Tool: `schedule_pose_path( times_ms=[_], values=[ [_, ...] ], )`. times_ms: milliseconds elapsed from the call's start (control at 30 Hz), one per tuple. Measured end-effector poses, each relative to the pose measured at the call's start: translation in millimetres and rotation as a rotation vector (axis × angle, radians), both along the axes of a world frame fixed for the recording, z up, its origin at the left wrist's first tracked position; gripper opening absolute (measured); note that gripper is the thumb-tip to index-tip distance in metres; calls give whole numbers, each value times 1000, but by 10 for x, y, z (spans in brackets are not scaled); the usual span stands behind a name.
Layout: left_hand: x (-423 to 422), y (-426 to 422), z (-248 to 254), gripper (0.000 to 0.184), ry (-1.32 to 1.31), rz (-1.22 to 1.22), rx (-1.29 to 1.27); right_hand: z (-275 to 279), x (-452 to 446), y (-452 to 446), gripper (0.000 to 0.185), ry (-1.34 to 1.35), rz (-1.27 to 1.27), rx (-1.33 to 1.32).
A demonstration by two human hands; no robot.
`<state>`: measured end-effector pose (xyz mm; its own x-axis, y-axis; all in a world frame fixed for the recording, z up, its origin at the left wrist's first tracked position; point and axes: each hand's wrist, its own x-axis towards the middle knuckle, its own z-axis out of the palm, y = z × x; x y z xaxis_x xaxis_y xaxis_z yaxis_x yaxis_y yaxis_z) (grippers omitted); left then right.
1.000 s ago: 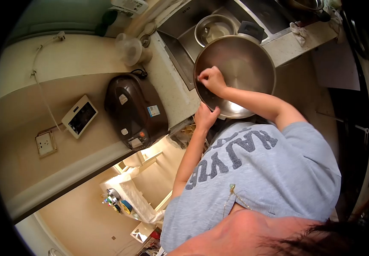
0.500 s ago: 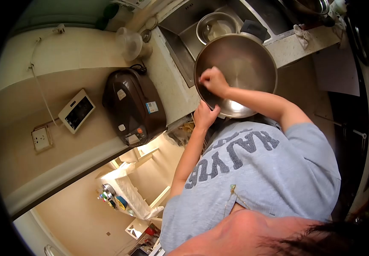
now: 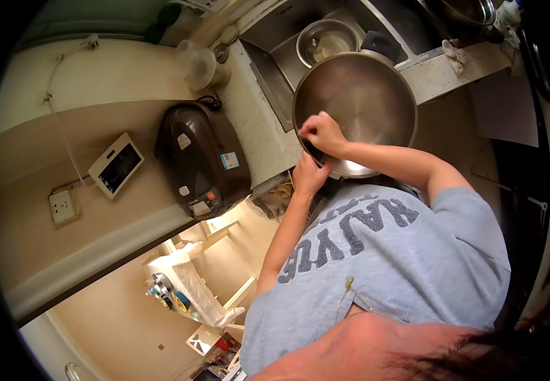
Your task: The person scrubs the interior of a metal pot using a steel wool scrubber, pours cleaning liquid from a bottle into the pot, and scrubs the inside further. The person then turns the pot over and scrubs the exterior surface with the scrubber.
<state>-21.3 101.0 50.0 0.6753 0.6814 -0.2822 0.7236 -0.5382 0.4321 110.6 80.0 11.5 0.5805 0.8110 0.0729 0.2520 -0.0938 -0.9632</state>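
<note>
A large steel pan (image 3: pixel 376 95) with a black side grip (image 3: pixel 380 46) is tilted toward me at the front edge of the sink. My left hand (image 3: pixel 310 174) grips its near-left rim, the thumb over the edge. Inside the pan, my right hand (image 3: pixel 323 132) is curled with its fingers pinched against the left wall. Whatever lies between those fingers is too small and blurred to make out. Behind the pan, a smaller metal bowl (image 3: pixel 306 56) rests in the sink (image 3: pixel 268 79).
Left of the sink, a dark brown appliance (image 3: pixel 202 152) stands on the counter (image 3: pixel 256 136), with a clear plastic container (image 3: pixel 197 66) behind it. A white cloth (image 3: pixel 454 58) hangs over the counter edge at right. Another pan (image 3: pixel 472 9) sits at the far right.
My right hand has slid down along the pan's inner left wall, closer to my left hand. My left hand keeps its grip on the rim. The whole view has shifted slightly.
</note>
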Motion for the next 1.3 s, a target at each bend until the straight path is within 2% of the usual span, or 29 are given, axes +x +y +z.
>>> schedule_pose_path(
  times_ms=[100,133,200,233,267,333,400,467,500,533,600,667,733,800,867,933,967,1000,1067,1133,1167,1200,1267,1300],
  values=[
    [9,-13,11,51,7,6,-3,-5,96,359,4,106,-361,119],
    [15,11,26,51,0,3,-14,-43,74,338,4,110,-362,124],
    [-23,4,52,50,-13,-15,2,-147,-55,148,4,93,-95,50],
    [9,2,38,49,-45,-25,16,18,-74,-22,4,107,-3,-12],
    [34,22,23,49,-50,-28,16,-74,-71,-16,3,68,31,-1],
    [15,-2,35,48,35,-3,21,51,40,141,3,48,-96,41],
    [26,-7,58,50,42,17,-21,-39,77,352,5,153,-315,99],
    [-5,10,19,49,29,18,-52,-124,-27,217,6,169,-115,44],
    [-14,5,4,50,-68,-19,3,14,-48,41,7,130,-14,-31],
    [-4,15,-10,50,-72,-20,2,38,-52,-8,7,206,16,-85],
    [-9,8,-15,49,5,5,-3,-21,31,173,11,269,-68,-27],
    [-29,-22,-8,49,7,5,-9,-22,107,341,11,349,-296,-7],
    [-2,27,9,50,0,-10,-6,-11,-31,204,11,275,-173,16],
    [-3,11,14,49,-43,-16,19,157,-97,-59,7,264,-16,-132],
    [16,4,33,49,-16,-1,-5,-37,-19,114,6,246,-31,-78],
    [0,-11,22,49,46,8,19,-161,153,364,3,-9,-307,6],
    [24,-4,46,49,29,20,9,-244,275,362,3,-192,-339,23],
    [28,-5,61,49,16,32,-6,-269,417,317,3,-340,-264,25],
    [12,-5,50,48,-2,45,-27,-268,706,161,7,-965,-107,-175],
    [17,7,72,50,-45,80,-105,-157,888,-64,7,-1152,-157,-268],
    [10,28,43,60,38,90,-128,-244,920,-60,6,-1030,-210,-308],
    [-6,8,-4,60,40,88,-132,-298,890,-6,6,-1029,-210,-312],
    [-60,-25,-86,73,-190,140,-47,-354,713,222,6,-336,-351,-311],
    [-65,7,-122,73,-191,133,-43,-401,590,349,6,40,-348,-228]
  ],
)
